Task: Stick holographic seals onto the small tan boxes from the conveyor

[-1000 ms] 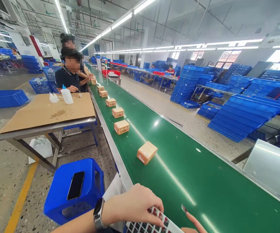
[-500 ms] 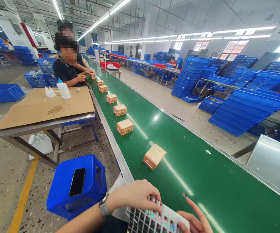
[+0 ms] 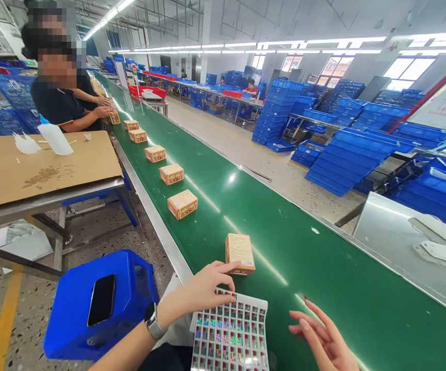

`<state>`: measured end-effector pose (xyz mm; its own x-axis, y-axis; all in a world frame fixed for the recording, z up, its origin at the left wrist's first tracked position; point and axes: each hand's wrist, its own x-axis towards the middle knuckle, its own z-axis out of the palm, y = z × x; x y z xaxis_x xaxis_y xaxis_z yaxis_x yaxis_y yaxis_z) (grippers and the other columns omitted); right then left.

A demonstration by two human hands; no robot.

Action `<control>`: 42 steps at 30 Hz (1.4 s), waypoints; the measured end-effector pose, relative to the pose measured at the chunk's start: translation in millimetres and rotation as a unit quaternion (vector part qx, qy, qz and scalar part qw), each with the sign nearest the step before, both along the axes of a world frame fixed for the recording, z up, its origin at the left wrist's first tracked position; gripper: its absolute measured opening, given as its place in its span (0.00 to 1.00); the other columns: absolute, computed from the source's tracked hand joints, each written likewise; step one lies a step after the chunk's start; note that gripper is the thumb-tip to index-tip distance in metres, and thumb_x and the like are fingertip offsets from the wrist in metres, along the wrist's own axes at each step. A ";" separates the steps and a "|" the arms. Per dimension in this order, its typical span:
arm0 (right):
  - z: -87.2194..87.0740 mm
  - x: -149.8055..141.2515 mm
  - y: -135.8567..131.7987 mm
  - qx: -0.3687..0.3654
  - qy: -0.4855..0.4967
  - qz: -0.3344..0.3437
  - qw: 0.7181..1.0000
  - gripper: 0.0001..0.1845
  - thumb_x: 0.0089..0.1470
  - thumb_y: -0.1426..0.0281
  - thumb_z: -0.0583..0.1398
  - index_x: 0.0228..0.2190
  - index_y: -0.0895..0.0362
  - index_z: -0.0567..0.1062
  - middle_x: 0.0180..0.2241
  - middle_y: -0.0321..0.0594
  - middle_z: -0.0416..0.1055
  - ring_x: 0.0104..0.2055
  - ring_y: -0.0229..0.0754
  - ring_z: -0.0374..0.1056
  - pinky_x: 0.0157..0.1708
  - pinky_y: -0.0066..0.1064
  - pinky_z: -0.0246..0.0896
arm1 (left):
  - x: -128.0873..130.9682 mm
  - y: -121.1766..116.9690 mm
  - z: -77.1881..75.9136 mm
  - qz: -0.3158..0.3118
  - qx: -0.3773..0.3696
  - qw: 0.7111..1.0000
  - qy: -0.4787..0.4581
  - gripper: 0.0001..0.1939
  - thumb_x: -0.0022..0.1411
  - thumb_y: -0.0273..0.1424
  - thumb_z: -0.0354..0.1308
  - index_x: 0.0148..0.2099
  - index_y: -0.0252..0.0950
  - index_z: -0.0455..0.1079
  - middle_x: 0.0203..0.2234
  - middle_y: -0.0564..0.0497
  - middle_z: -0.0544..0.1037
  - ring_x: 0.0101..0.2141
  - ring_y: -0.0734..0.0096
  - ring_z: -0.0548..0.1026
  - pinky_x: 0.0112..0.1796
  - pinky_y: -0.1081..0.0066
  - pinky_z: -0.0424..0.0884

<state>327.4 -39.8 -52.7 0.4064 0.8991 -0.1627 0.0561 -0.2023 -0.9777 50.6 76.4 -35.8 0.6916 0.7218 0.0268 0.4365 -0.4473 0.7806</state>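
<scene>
My left hand [image 3: 203,287] grips the top edge of a sheet of small shiny stickers [image 3: 230,335] at the near edge of the green conveyor belt [image 3: 284,242]. Its index finger points toward a small orange carton [image 3: 240,252] lying just beyond it on the belt. My right hand [image 3: 323,337] hovers open over the belt at the right of the sheet, fingers spread and empty. A watch is on my left wrist. More orange cartons [image 3: 182,203] follow in a row up the belt.
A blue stool [image 3: 91,309] with a black phone [image 3: 101,299] on it stands at my left. Beyond is a cardboard-topped table [image 3: 45,170] with a white bottle [image 3: 57,139]. Two people work at the belt farther up. Stacked blue crates [image 3: 346,154] and a metal table [image 3: 412,247] are right.
The nearest carton has ridden down the belt to my left hand. My right hand has let go of the sticker sheet and opened. The view has dropped and turned left.
</scene>
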 end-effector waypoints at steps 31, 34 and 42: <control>-20.6 -35.9 85.8 0.008 0.048 -0.078 0.996 0.24 0.44 0.51 0.65 0.35 0.58 0.74 0.46 0.49 0.76 0.41 0.49 0.74 0.35 0.35 0.70 | 52.3 -26.9 -5.0 -0.116 0.186 0.975 0.047 0.03 0.61 0.29 0.63 0.34 0.36 0.74 0.60 0.51 0.70 0.63 0.55 0.59 0.55 0.60 0.65; -18.6 -34.3 78.4 0.008 -0.014 -0.080 0.997 0.23 0.47 0.50 0.64 0.33 0.57 0.73 0.44 0.48 0.77 0.41 0.49 0.73 0.37 0.36 0.69 | 56.4 -29.6 -4.7 -0.123 0.200 0.971 0.045 0.04 0.62 0.28 0.62 0.33 0.36 0.73 0.60 0.52 0.69 0.62 0.56 0.61 0.54 0.60 0.66; -11.7 -23.9 65.9 -0.006 -0.148 -0.115 0.982 0.27 0.50 0.51 0.63 0.45 0.56 0.68 0.35 0.43 0.77 0.38 0.48 0.73 0.40 0.37 0.67 | 65.4 -36.8 -0.2 -0.155 0.213 0.963 0.050 0.05 0.61 0.30 0.64 0.32 0.37 0.73 0.58 0.51 0.72 0.62 0.58 0.61 0.51 0.63 0.67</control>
<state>303.5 26.1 -64.4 0.6304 0.7761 -0.0170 0.2886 -0.2546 -0.9230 116.0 39.6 -36.1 0.8862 0.4192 0.1972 0.2947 -0.8386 0.4582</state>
